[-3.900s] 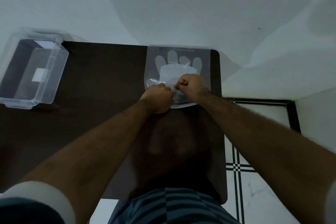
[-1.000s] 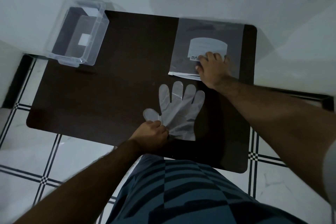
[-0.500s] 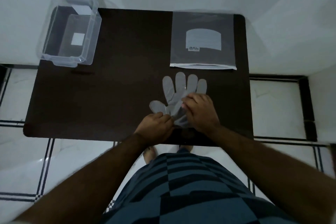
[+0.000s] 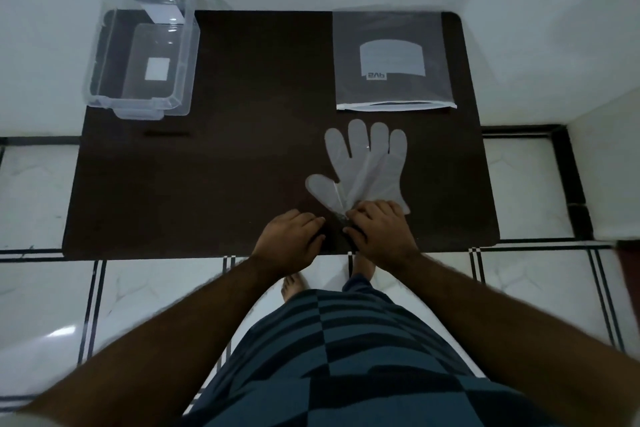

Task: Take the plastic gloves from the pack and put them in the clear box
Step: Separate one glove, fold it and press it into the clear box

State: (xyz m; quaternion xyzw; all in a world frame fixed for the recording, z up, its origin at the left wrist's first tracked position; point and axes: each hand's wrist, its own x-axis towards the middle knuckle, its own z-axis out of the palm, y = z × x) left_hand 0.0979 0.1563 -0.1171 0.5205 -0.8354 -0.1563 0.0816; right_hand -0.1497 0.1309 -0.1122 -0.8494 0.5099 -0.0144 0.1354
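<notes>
The clear plastic gloves lie flat on the dark table, fingers pointing away from me. My right hand rests on their cuff end with its fingers pinching the plastic. My left hand is just left of the cuff, fingers curled down on the table and touching the glove's edge at most. The glove pack, a flat grey bag with a white label, lies at the far right of the table. The clear box stands open at the far left corner, with nothing in it but a white label.
The table's near edge runs just under my hands. Beyond it are the white tiled floor with black lines and my feet. White walls close in behind and to the right of the table.
The gloves have come out of the pack onto the table. My right hand left the pack and joined my left hand at the gloves' cuff. The view has shifted back.
</notes>
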